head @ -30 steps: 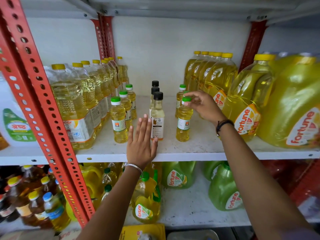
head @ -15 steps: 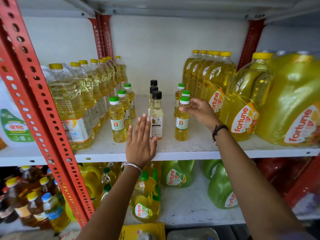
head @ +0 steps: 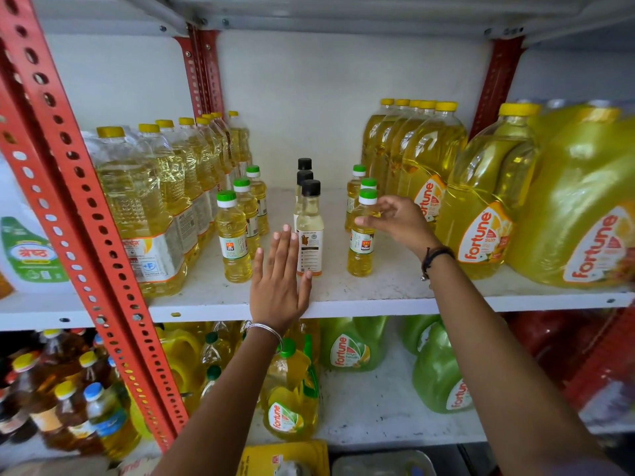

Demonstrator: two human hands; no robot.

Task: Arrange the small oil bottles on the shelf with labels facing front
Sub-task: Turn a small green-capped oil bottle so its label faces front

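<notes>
Head view: right hand (head: 398, 223) pinching the front green-capped bottle (head: 362, 235) on the shelf (head: 378, 297).
Left hand (head: 280, 280) lies flat, released (steadying nothing); twist gently, keep the base planted, label front.

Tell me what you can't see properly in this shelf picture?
- Head view: labels on the rear black-capped bottles, hidden by the front bottle.
- Small print on the front bottle's label: too small.
- Jug at right: blurred, cut off by the edge.
- Right hand covers part of the green-capped bottle.
</notes>
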